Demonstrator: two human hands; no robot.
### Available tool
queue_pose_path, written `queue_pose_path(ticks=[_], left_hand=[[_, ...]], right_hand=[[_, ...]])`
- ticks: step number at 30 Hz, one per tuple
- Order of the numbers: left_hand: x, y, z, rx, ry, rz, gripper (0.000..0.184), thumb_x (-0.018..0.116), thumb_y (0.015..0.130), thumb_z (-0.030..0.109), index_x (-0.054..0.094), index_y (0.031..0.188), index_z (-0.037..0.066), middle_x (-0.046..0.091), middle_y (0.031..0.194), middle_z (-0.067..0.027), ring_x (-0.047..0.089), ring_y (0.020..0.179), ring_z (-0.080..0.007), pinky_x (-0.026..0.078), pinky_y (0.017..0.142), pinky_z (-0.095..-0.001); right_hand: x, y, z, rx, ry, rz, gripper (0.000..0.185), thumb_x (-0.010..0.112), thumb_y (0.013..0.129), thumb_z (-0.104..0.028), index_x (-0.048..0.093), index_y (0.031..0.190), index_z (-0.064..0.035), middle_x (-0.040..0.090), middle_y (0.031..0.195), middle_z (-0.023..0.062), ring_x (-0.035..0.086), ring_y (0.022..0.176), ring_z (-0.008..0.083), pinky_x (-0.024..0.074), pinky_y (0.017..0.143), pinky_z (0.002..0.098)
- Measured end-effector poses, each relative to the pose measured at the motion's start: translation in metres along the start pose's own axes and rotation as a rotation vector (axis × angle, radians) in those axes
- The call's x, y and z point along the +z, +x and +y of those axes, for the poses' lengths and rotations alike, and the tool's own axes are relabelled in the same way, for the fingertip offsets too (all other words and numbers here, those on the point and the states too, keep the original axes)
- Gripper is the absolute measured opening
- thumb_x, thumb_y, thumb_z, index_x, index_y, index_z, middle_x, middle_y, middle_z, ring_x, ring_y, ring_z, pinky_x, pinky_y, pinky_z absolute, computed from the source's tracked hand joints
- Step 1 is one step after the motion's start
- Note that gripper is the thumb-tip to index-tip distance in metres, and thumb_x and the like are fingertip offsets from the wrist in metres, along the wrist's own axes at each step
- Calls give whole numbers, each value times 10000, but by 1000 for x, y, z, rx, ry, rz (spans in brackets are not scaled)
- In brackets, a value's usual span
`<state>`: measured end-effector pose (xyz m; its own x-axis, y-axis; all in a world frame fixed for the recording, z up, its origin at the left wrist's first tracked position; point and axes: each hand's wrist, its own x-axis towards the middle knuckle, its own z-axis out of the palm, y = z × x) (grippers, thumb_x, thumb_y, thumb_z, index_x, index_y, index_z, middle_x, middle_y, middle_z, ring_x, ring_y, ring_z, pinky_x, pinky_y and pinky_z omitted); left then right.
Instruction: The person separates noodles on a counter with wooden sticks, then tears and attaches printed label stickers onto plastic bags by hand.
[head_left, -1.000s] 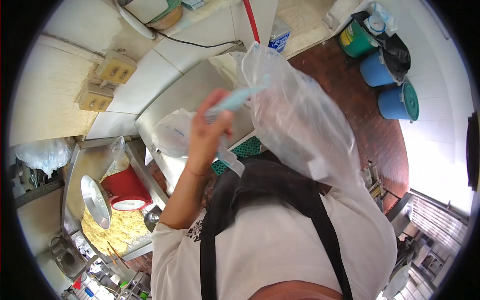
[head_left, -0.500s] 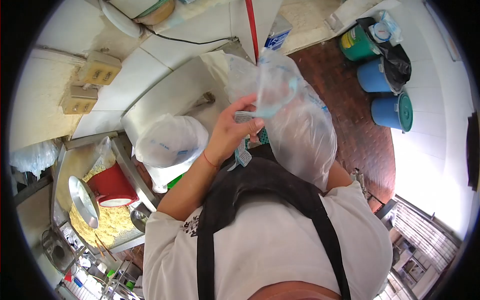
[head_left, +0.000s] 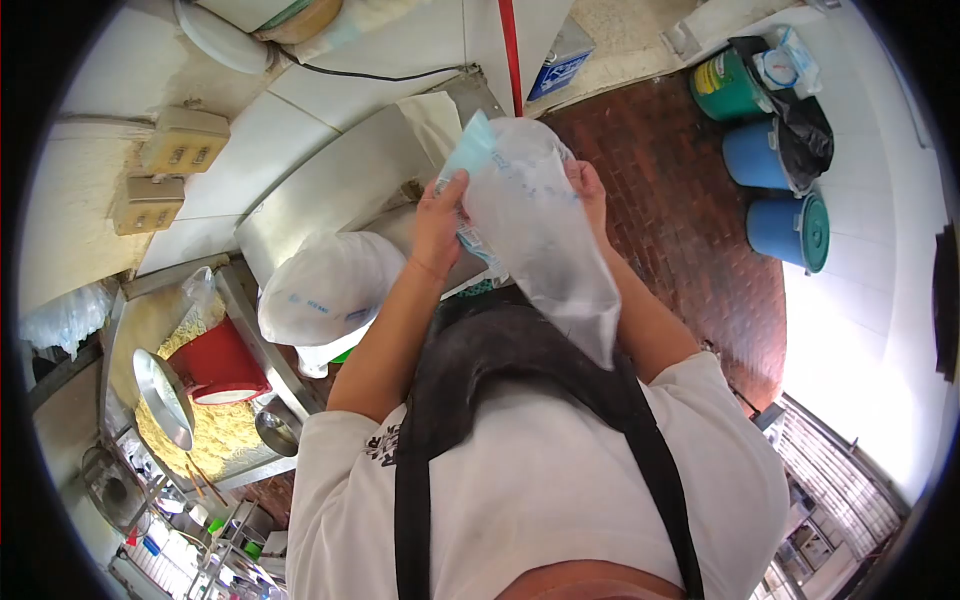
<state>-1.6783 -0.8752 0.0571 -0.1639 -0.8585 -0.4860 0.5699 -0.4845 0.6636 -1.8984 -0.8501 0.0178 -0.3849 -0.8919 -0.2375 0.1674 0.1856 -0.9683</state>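
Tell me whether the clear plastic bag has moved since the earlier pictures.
Yes: the clear plastic bag has shifted leftward in the view, farther from the green-lidded blue barrel standing against the wall.

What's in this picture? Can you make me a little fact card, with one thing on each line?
Hands: left hand pinches one edge of a plastic bag; right hand is at its other edge, its grip partly hidden
Bag: see-through, whitish, with blue print
Clothes: dark apron over a white shirt
Nearby: bulging white bag
Lower left: red container among yellow crumbs
Upper right: green bin, two blue bins
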Motion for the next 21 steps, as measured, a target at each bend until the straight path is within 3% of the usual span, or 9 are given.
queue_pose_path(ticks=[2,3,4,6,9,12,15,18,21], left_hand=[[-40,43,-64,224,170,31,397,686,951,268,602,1207,-23,681,939,-37,630,732,-152,500,608,-301],[-43,47,-71,237,234,61,421,687,948,258,595,1229,-42,692,958,-59,647,756,-170,511,631,-310],[-39,47,-70,248,298,93,446,688,945,248,587,1250,-61,703,977,-81,664,779,-188,522,655,-318],[-35,46,-58,76,381,182,483,695,929,214,567,1282,-90,723,1015,-157,699,826,-246,544,711,-344],[-38,60,-48,257,1217,277,453,661,906,167,568,1275,-80,711,1002,-249,708,871,-346,554,758,-399],[-47,72,-46,347,1515,235,389,621,888,154,621,1226,-39,683,1009,-286,678,923,-424,542,809,-469],[-28,68,-38,184,1724,214,348,577,901,152,645,1209,5,699,1002,-239,673,939,-431,530,829,-505],[-33,71,-41,155,1715,247,358,599,900,139,631,1231,5,697,998,-237,669,933,-435,541,822,-488],[-31,39,-29,534,1282,317,412,595,902,78,571,1305,-4,702,1017,-219,691,927,-389,549,816,-459]], right_hand=[[-7,11,31,19,-94,-37,248,585,1009,-278,617,1017,-33,655,844,59,597,790,168,490,737,322],[-10,13,45,47,-134,-82,242,592,999,-271,613,1030,-31,657,854,65,601,796,173,492,742,326],[-11,11,57,74,-161,-136,239,599,990,-264,609,1042,-30,659,864,71,605,803,179,495,747,330],[-12,6,77,124,-201,-239,242,612,971,-249,601,1067,-28,663,884,84,614,816,190,499,757,338],[-9,6,100,157,-247,-311,264,632,942,-228,589,1104,-24,669,914,102,627,835,207,507,771,350],[-8,17,121,159,-297,-320,304,653,914,-206,577,1142,-20,675,944,120,640,855,224,514,786,362],[-16,46,144,157,-368,-304,355,673,885,-184,565,1179,-17,681,974,138,654,874,241,521,800,374],[-46,75,155,141,-534,-271,414,693,857,-163,552,1216,-13,687,1004,156,667,894,258,528,814,386],[-59,53,76,10,-634,-308,483,681,854,-133,522,1296,-24,672,1100,175,673,952,286,532,853,388]])
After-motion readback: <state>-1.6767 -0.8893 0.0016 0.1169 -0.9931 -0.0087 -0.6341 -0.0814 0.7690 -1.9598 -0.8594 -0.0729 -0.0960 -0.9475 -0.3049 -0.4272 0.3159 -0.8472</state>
